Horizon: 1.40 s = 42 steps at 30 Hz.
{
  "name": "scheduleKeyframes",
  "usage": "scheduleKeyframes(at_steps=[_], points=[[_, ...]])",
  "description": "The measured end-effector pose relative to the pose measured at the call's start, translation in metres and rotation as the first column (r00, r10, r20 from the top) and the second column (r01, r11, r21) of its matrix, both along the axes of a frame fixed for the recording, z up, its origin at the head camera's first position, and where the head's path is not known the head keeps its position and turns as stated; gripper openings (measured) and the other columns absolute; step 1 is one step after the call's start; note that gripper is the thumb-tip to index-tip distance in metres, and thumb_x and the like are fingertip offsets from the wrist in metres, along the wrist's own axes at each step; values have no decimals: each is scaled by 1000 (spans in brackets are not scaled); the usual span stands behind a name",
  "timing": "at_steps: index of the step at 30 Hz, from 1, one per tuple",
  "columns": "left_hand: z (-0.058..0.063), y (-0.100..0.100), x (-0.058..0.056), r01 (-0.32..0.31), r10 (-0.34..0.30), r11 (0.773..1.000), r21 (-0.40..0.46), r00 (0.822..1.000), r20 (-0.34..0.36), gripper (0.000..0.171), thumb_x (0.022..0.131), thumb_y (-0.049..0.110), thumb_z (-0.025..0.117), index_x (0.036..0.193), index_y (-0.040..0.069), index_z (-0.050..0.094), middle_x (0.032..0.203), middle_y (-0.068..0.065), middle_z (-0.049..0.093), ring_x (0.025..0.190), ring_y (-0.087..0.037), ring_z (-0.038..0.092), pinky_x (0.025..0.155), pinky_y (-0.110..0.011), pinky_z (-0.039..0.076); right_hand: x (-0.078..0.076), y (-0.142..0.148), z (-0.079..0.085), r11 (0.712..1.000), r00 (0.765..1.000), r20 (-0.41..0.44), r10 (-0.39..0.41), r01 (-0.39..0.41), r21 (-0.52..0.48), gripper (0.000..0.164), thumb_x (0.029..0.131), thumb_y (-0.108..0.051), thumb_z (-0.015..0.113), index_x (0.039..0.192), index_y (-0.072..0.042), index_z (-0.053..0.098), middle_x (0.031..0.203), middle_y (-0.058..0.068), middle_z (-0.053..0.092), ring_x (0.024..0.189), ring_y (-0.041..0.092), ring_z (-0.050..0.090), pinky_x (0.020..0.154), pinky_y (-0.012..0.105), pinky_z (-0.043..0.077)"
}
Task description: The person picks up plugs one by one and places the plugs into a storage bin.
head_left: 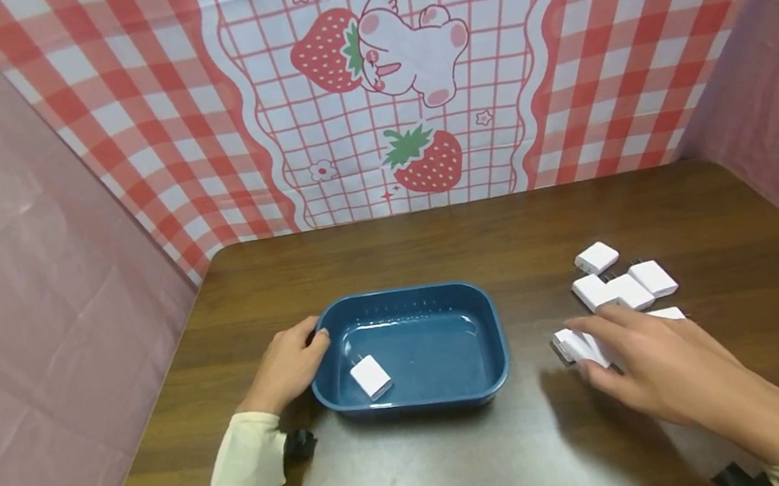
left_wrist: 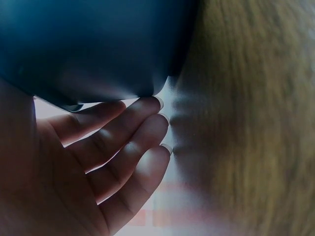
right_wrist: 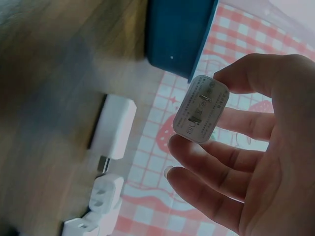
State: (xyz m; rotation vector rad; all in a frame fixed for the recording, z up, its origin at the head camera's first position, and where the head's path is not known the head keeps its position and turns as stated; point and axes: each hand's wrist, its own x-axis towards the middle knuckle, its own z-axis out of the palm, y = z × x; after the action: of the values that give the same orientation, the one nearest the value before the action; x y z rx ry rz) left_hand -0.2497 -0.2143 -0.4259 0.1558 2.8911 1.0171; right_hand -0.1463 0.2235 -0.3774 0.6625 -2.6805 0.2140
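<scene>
One white charger [right_wrist: 202,109] is in my right hand [head_left: 667,363], pinched between thumb and fingers; the blue basin [head_left: 440,358] lies to the left of it, and my left hand [head_left: 288,366] holds the basin's left rim.

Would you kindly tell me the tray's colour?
The tray is dark blue, clearest in the head view.

On the tabletop [head_left: 418,474], the tray [head_left: 417,405] stands left of a cluster of chargers [head_left: 631,292], with one charger [head_left: 371,376] in its near left part. The left hand [head_left: 290,369] is at the tray's left rim, the right hand [head_left: 675,366] at the cluster's near side; a cloth [head_left: 389,117] hangs behind.
</scene>
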Motion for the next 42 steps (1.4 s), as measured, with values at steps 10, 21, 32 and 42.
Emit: scheduleKeyframes(at_steps=[10, 21, 32, 42], points=[[-1, -1, -1, 7, -7, 1000, -4, 1000, -14, 44, 104, 33, 47, 140, 9, 57, 133, -12, 63, 114, -30, 61, 100, -56, 45, -6, -21, 9, 1000, 998, 54, 18, -17, -14, 44, 77, -31, 79, 118, -19, 71, 98, -3, 65, 71, 10, 58, 51, 32, 42], [1, -1, 0, 9, -9, 1000, 4, 1000, -24, 43, 103, 35, 48, 135, 10, 60, 128, -11, 65, 107, -28, 63, 98, -54, 47, -14, -58, 21, 994, 985, 136, 103, -98, -43, 42, 81, -30, 79, 120, -16, 70, 91, -8, 59, 63, 2, 45, 52, 25, 40], [1, 0, -1, 4, -4, 1000, 10, 1000, 1, 44, 103, 34, 47, 138, 9, 58, 130, -11, 64, 109, -28, 62, 98, -53, 47, -34, -92, 30, 967, 953, 164, 253, -246, -61, 44, 86, -34, 78, 125, -16, 67, 100, -3, 63, 64, 1, 51, 53, 18, 45], [1, 0, -1, 0, 0, 1000, 5, 1000, -4, 43, 103, 33, 48, 137, 9, 59, 130, -13, 64, 108, -29, 62, 98, -55, 47, -57, -116, 55, 949, 930, 198, 309, -316, 4, 47, 88, -36, 76, 130, -17, 65, 103, -2, 63, 66, 3, 54, 56, 20, 46]])
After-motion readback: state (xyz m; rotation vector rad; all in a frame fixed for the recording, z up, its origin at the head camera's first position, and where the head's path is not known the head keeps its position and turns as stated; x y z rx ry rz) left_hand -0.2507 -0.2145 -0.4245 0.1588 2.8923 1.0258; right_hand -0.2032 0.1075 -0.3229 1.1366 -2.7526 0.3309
